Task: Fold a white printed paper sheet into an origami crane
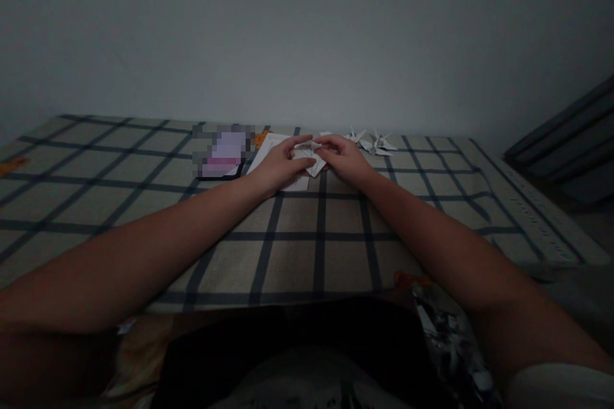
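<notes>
Pinching one half-folded paper piece [311, 157] at frame centre, left hand [281, 165] and right hand [344, 158] work it; two finished cranes [373, 141] stand just right.

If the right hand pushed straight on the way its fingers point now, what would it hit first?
The right hand points leftward across the checked cloth, so it would first press further into the folded white paper that both hands pinch, then probably the left hand just beyond; depth is hard to judge.

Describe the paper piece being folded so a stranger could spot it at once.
Start at the checked cloth and follow both forearms to where the left hand and right hand meet. The half-folded white paper is pinched between them. Unlike the finished paper cranes behind the right hand, it is held in fingers.
</notes>
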`<state>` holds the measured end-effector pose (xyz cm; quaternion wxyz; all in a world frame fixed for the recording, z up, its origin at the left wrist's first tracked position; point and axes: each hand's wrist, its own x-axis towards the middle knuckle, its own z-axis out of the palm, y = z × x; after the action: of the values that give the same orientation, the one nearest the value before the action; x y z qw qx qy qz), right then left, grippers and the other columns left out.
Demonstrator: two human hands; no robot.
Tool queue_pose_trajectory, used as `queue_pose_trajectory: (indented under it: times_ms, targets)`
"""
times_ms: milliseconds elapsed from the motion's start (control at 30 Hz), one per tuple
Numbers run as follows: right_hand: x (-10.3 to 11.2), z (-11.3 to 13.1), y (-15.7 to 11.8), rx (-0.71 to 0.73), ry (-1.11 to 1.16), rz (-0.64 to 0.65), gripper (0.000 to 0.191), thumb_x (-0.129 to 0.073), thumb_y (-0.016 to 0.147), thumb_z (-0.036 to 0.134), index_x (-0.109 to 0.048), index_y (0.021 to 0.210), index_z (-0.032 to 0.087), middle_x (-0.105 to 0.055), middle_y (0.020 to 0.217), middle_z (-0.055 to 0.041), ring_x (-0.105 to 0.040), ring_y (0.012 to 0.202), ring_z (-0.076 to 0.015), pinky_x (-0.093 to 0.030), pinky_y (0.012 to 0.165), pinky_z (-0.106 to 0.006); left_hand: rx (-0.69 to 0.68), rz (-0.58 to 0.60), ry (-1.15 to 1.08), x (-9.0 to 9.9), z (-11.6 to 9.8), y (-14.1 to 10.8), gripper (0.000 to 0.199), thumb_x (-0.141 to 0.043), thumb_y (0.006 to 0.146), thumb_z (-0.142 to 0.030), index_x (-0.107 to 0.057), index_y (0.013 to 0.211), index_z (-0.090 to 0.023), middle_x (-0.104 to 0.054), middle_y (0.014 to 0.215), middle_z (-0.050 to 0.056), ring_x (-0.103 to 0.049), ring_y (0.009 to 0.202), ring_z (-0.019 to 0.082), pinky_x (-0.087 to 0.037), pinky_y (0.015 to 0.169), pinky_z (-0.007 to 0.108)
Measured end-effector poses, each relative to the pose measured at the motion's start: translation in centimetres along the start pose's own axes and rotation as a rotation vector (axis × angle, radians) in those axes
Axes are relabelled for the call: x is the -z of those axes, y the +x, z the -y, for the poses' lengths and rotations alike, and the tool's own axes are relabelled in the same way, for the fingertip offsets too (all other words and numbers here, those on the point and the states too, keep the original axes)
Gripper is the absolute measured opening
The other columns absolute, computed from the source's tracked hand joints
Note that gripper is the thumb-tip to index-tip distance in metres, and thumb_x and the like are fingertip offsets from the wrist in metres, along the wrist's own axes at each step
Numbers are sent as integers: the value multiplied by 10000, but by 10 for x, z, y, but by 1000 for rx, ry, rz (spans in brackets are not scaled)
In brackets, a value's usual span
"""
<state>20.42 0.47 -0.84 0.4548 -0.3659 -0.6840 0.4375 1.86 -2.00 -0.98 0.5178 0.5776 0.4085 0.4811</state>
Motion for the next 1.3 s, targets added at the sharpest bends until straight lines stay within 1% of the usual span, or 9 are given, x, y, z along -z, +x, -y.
queue_pose_trajectory:
  times_ms: [133,267,500,600,767,1000,1067,1167,1300]
  targets:
    - [0,-1,0,10,-26,-6,192,-703,874,262,-721,1057,209,-719,855,6,-655,697,-120,-568,632,-243,13,14,-28,0,-1,0,752,-853,736,-188,-643,1459,-175,-747,876,38,-661,672,124,-551,667,262]
    - [0,-1,0,50,-39,10,185,-695,882,261,-717,1056,201,-707,870,5,-637,707,-116,-544,630,-240,-15,23,-43,0,1,1,741,-870,713,-185,-660,1424,-175,-768,956,52,-670,698,123,-543,648,245]
    - [2,-3,0,25,-22,28,299,-683,895,275,-667,1188,213,-626,788,38,-609,662,-113,-538,613,-246,-42,21,-50,1,3,1,728,-838,706,-154,-643,1406,-191,-782,1093,75,-721,841,160,-563,757,278]
    - [2,-3,-1,26,12,60,347,-696,883,284,-640,1221,225,-655,854,31,-602,648,-104,-540,615,-251,-84,6,-36,3,6,4,731,-836,695,-172,-642,1400,-190,-775,1151,85,-725,901,173,-561,798,291]
    - [-1,-3,-1,50,2,38,342,-698,877,266,-639,1212,227,-676,958,7,-611,693,-98,-545,630,-240,-62,-6,-11,4,8,6,754,-847,679,-206,-658,1409,-198,-774,1033,61,-696,786,157,-534,698,268]
    - [0,-2,0,-2,-3,26,340,-704,939,311,-580,1253,262,-623,773,55,-600,624,-105,-516,583,-232,-81,-42,-100,5,10,10,820,-874,647,-219,-629,1429,-198,-768,1035,60,-698,785,154,-546,721,275]
    - [0,-1,0,-25,16,27,259,-683,963,286,-565,1190,250,-600,707,73,-591,594,-103,-494,570,-221,-96,-83,-112,5,10,11,821,-865,649,-207,-613,1430,-196,-754,1019,53,-698,814,161,-551,765,290]
    - [0,2,-1,-68,13,37,97,-658,994,257,-570,978,219,-616,688,61,-580,574,-90,-478,562,-212,-111,-133,-103,5,8,12,830,-846,667,-200,-579,1454,-193,-728,977,43,-691,845,173,-548,802,304]
    - [-1,11,-4,-77,-69,104,294,-665,1008,288,-600,743,175,-637,665,19,-588,596,-82,-504,608,-217,-125,-143,-84,6,7,12,848,-847,679,-228,-566,1477,-175,-707,910,35,-677,799,175,-545,752,298]
